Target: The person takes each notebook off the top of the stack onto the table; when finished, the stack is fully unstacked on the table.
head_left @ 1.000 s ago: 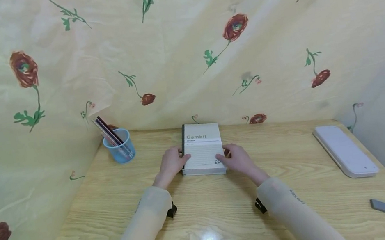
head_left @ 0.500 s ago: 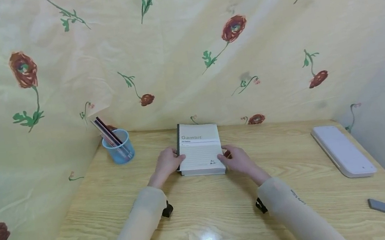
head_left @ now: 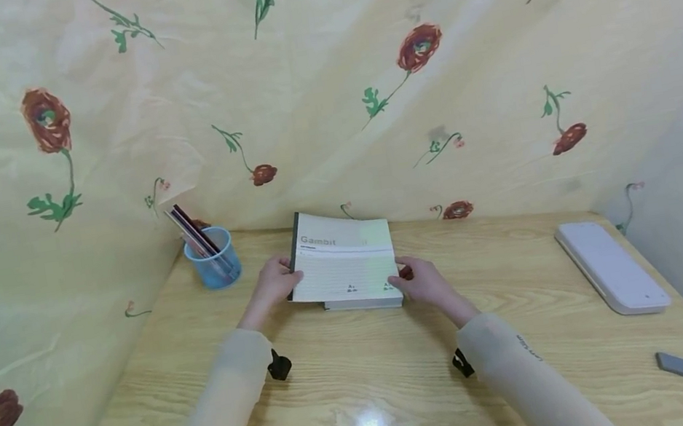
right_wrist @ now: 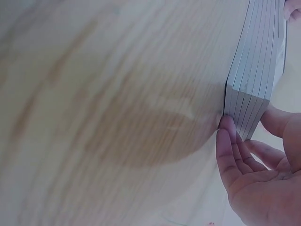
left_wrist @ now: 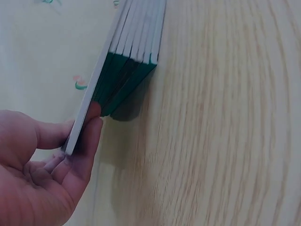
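Observation:
A stack of notebooks (head_left: 365, 304) lies near the back of the table. Its top notebook (head_left: 326, 267), marked "Gambit" and dark along the spine, juts out to the left, partly over the stack. My left hand (head_left: 270, 288) pinches this notebook by its spine edge; in the left wrist view the thumb is on the cover and the fingers are beneath, with the edge clear of the table. My right hand (head_left: 423, 280) grips the stack's right side. The right wrist view shows its thumb on top and its fingertips (right_wrist: 227, 123) low against the page edges.
A blue pen cup (head_left: 214, 261) with several pencils stands at the back left. At the right are a white flat box-like object (head_left: 615, 268) and a small grey object (head_left: 677, 366). Flowered cloth (head_left: 324, 98) hangs behind the table.
My left hand has moved left, drawing the top notebook sideways off the stack and turning it slightly. The right hand has stayed at the stack's right side.

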`<state>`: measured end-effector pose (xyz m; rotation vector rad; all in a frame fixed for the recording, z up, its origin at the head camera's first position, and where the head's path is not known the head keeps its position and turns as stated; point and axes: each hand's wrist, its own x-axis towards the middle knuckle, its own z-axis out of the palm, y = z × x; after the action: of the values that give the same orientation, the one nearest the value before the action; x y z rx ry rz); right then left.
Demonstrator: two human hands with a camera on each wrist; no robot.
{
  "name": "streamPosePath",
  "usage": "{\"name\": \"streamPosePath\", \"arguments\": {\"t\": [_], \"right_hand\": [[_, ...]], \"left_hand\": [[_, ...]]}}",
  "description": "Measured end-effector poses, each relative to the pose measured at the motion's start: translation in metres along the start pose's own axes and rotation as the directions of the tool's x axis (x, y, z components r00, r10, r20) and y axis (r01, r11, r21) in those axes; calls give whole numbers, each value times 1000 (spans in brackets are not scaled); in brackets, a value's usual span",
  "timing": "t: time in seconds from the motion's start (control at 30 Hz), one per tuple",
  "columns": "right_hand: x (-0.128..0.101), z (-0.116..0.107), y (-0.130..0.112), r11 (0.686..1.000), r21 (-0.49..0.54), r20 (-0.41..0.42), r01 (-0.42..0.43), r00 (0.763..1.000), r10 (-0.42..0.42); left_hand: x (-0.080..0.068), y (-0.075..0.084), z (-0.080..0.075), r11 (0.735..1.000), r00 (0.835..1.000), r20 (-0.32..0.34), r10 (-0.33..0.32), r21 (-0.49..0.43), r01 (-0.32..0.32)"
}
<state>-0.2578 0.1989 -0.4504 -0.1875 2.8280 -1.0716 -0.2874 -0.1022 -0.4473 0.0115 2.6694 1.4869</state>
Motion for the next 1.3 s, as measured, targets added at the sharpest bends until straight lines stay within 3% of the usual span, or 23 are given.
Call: {"name": "streamPosePath", "arguments": {"t": [0.2, 0.3, 0.5, 0.7, 1.1, 1.3], "right_hand": [[0, -1, 0, 1000, 1, 4, -1, 1000, 1], [0, 1, 1, 1000, -7, 5, -1, 1000, 1], [0, 1, -1, 1000, -19, 7, -6, 1000, 6], [0, 1, -1, 1000, -27, 6, -10, 1000, 10], [-3, 3, -2, 1000, -24, 4, 3, 1000, -3], [-3, 2, -3, 1000, -11, -8, 0, 1000, -1]], "left_hand": [[0, -9, -13, 993, 994, -77, -76, -93, 69], [0, -15, -20, 983, 990, -78, -114, -156, 101], [-1, -27, -39, 983, 988, -92, -123, -146, 109], [-4, -32, -52, 970, 981, -76, -176, -181, 161], [-6, -47, -54, 965, 973, -46, -225, -150, 216], [-8, -47, -54, 967, 970, -54, -235, -112, 228]]}}
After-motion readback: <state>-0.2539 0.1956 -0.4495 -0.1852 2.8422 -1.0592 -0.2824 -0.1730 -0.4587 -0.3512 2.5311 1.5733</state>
